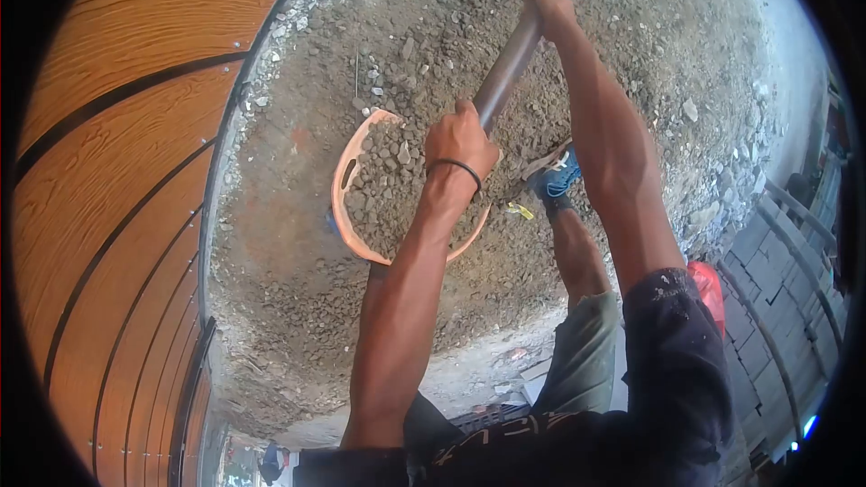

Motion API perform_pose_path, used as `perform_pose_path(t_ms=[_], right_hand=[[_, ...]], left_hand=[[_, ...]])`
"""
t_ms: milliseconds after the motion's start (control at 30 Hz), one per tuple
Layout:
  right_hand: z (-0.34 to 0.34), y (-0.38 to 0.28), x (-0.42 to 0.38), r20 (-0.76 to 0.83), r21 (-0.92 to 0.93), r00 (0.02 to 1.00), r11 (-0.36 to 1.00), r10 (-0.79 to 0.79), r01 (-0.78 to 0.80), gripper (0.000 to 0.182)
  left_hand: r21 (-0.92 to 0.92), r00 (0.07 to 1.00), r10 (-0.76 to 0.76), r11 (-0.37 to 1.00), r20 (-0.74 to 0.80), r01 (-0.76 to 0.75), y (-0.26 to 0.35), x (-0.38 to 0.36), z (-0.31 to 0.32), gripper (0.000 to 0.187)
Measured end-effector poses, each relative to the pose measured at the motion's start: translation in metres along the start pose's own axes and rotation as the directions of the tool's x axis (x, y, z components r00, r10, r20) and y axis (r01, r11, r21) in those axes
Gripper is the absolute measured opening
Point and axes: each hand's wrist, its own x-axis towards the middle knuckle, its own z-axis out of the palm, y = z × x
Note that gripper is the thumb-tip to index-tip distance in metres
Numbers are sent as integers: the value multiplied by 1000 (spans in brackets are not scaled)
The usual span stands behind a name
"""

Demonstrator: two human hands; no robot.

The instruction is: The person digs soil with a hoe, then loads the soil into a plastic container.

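Note:
My left hand (462, 142), with a dark band at its wrist, is wrapped round a thick brown handle (511, 66). Farther up the same handle, near the top of the view, my right hand (548, 13) grips it too. The handle slants up to the right, and its top is pale. Left of my left hand, an orange basket (343, 182) sits on the ground, filled with gravel and soil (383, 171). My left forearm covers part of its near rim.
Loose gravel ground (298, 298) surrounds the basket. Orange wood-look panels (117, 171) with dark frames line the left. My foot in a blue shoe (561, 177) stands right of the basket, by a small yellow scrap (520, 210). Grey blocks (767, 275) and poles lie at the right.

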Motion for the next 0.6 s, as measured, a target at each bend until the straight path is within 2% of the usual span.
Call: perform_pose_path(t_ms=[67, 100, 133, 200, 233, 267, 300, 333, 367, 400, 433, 467, 500, 533, 567, 600], right_hand=[[17, 49, 11, -62, -84, 996, 994, 59, -64, 28], [23, 66, -18, -72, -155, 997, 988, 11, -22, 26], [29, 89, -40, -67, -117, 989, 983, 132, -139, 23], [25, 137, -83, -17, -29, 971, 971, 238, -239, 19], [26, 146, -109, -57, -121, 960, 953, 274, -279, 11], [23, 158, -130, -19, -130, 962, 954, 272, -272, 11], [19, 192, -138, -69, -203, 963, 941, 261, -270, 12], [18, 165, -180, -63, -221, 964, 939, 258, -265, 13], [14, 181, -195, -89, -268, 966, 928, 244, -259, 15], [7, 206, -206, -77, -246, 938, 905, 337, -346, 13], [-2, 246, -214, -73, -319, 913, 858, 402, -403, 24], [-5, 223, -255, 29, -223, 859, 841, 512, -493, 30], [-8, 237, -276, -73, -356, 867, 799, 493, -484, 31], [-15, 245, -302, -54, -411, 868, 782, 493, -469, 33], [-15, 230, -338, -133, -451, 895, 778, 425, -437, 21], [-26, 267, -359, -89, -423, 915, 817, 393, -392, 27]], left_hand=[[-33, 997, -67, 997, 42, 68, -38, -25, 22, 33], [-91, 990, -103, 990, 91, 112, -57, -46, 38, 35], [-59, 987, -134, 988, 95, 139, -71, -72, 54, 38], [-24, 977, -182, 982, 110, 185, -90, -132, 65, 44], [-28, 974, -196, 979, 114, 200, -95, -156, 63, 46], [-30, 957, -241, 968, 163, 249, -95, -181, 62, 46], [-33, 936, -278, 956, 215, 292, -93, -207, 63, 46], [-39, 926, -287, 951, 245, 306, -99, -228, 66, 46], [-48, 914, -302, 944, 270, 326, -102, -250, 66, 46], [-32, 904, -323, 938, 281, 345, -98, -273, 58, 45], [-13, 891, -348, 930, 293, 367, -94, -297, 50, 45], [10, 878, -367, 924, 307, 383, -94, -319, 45, 44], [41, 859, -394, 914, 326, 404, -95, -345, 39, 43], [42, 837, -421, 899, 350, 435, -97, -377, 36, 43], [40, 822, -425, 895, 379, 444, -99, -402, 34, 43], [97, 783, -480, 870, 395, 484, -93, -423, 22, 43]])
